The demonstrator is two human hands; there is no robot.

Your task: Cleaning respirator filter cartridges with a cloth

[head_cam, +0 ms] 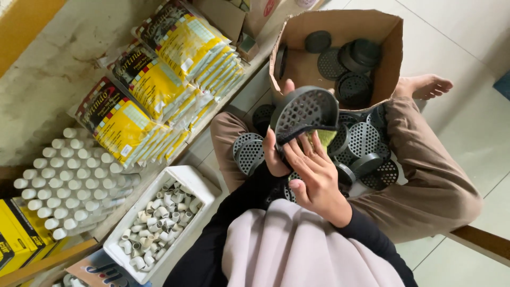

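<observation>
Pale pink cloth (297, 250) fills the bottom centre of the frame, with black sleeves (366, 234) emerging from it on either side. Just above, the right hand (316, 172) is spread with fingers extended, pressed against the underside of a dark grey perforated round cover (305, 111) and a yellow-green cloth (324, 137) tucked beneath it. The left hand (276, 151) is closed around the cover's left edge, its thumb seen at the rim near the top. The cover is held tilted at centre frame, above the lap.

More perforated covers (364, 146) are piled on the lap between the brown-trousered knees (430, 180), right of centre, with a few (248, 151) beside the left hand. An open cardboard box (390, 48) stands at upper centre and right, several dark round covers (353, 69) lying inside. A bare foot (425, 85) is seen just right of the box.

At lower left, a white tray (186, 178) is filled with short white tube fittings (159, 218). Left of it, rows of white capped cylinders (66, 180) are stacked, and yellow-and-black packets (154, 85) are fanned across the upper left.
</observation>
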